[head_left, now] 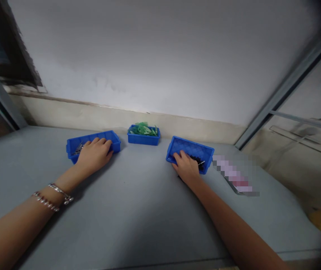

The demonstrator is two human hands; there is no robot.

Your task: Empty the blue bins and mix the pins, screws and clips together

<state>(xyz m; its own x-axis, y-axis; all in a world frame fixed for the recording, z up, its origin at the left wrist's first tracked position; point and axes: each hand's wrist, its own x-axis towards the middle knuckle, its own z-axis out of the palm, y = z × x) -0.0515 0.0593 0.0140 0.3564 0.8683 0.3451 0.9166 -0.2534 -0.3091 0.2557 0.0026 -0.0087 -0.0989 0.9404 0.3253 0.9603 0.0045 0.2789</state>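
Note:
My left hand point(95, 153) reaches into a blue bin point(73, 144) at the left that holds small metal parts; its fingers curl down inside, and what they hold is hidden. My right hand point(187, 167) reaches into a second blue bin point(202, 150) at the right, filled with small dark parts. Its fingers are bent into the pile, and a thin metal pin shows beside them. A third blue bin point(143, 139) with green plastic pieces stands at the back between the two, touched by neither hand. Two bracelets point(53, 197) sit on my left wrist.
All three bins rest on a grey table point(138, 210) that ends at a pale wall. A flat object, blurred out, lies right of the right bin point(235, 176). A metal frame post point(284, 90) slants up at the right, another at the far left.

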